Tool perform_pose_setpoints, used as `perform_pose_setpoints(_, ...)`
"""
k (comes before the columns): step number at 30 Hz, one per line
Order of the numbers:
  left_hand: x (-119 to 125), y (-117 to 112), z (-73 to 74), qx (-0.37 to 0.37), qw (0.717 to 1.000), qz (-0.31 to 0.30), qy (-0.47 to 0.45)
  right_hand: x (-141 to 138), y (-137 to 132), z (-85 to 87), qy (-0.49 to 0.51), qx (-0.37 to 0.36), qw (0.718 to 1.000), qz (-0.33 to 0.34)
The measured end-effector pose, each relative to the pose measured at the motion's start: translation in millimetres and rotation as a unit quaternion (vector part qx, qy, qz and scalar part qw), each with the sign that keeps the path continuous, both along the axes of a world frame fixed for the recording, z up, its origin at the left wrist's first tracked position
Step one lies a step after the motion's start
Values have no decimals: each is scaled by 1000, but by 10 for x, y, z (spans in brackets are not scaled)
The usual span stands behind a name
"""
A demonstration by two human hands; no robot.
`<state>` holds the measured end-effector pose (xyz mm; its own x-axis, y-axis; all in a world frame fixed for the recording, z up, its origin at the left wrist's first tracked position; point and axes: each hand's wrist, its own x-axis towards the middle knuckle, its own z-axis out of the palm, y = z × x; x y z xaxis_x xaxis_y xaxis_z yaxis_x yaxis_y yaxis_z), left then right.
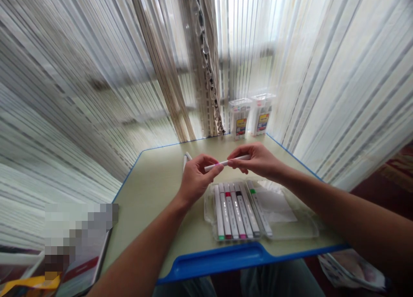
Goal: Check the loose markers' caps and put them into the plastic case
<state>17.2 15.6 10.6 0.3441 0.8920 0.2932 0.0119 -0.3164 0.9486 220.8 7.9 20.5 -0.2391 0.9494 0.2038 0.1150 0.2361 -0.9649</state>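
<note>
Between my hands, above the table, a white marker (239,158) with a pink band lies almost level. My left hand (201,176) pinches its left end near the band, and my right hand (254,159) grips the other end. Just below them sits an open clear plastic case (209,215) holding several white markers (232,213) with coloured ends, green, red, pink and grey among them. One marker with a green band (260,211) leans at the case's hinge side. Further white markers (185,161) lie behind my left hand, partly hidden by it.
Two upright clear marker cases (240,120) with yellow labels stand at the table's back right. The pale table (145,189) has a blue rim and a blue front tray (219,260). String curtains (112,73) hang behind and on both sides. A blurred-out object (80,245) is at left.
</note>
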Motion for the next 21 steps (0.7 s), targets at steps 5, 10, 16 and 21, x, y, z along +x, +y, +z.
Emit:
perform_pose_setpoints(5, 29, -34, -10, -23, 999, -19, 17, -26, -7, -32, -5, -16, 999, 43)
perform_pose_setpoints(10, 22, -20, -19, -14, 999, -16, 24, -20, -5, -25, 5, -12, 999, 39)
perform_pose_setpoints(16, 0, -6, -6, 6, 999, 2, 31, -3, 7, -10, 43, -5, 999, 10)
perform_pose_setpoints(21, 3, 1, -14, 5, 1000, 1, 22, 13, 27, -32, 73, -1, 997, -4)
